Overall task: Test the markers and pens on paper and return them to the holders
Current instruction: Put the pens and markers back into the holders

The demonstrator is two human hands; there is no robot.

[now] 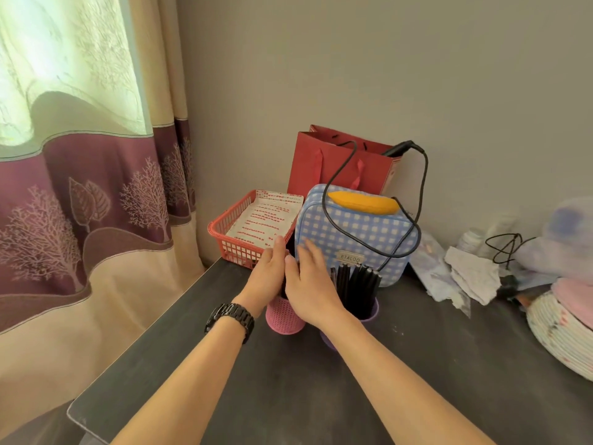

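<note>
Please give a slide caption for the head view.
Left hand and right hand meet above the pink holder beside the purple holder of black pens.

Right in front of you on the dark grey wooden table [465,348], two holders stand side by side. The pink mesh plastic cup [284,317] is on the left and the purple plastic cup [370,311] is just beside it on the right. A bunch of black pens [356,284] stands in the purple one. Your left hand [268,274] and right hand [313,284] meet above the pink cup.

Just behind both cups stands the blue-and-white checked fabric pouch [356,232]. To its left, at the far left corner, there's the red plastic lattice basket [221,228] with a printed paper sheet [266,220] lying in it. Behind the pouch, against the wall, is the red paper gift bag [340,165]. A thin black cable [425,178] loops from the bag over the pouch. To the pouch's right lies a crumpled white tissue [473,274]. Nearer, at the right edge, is a round pale woven basket [558,335].
</note>
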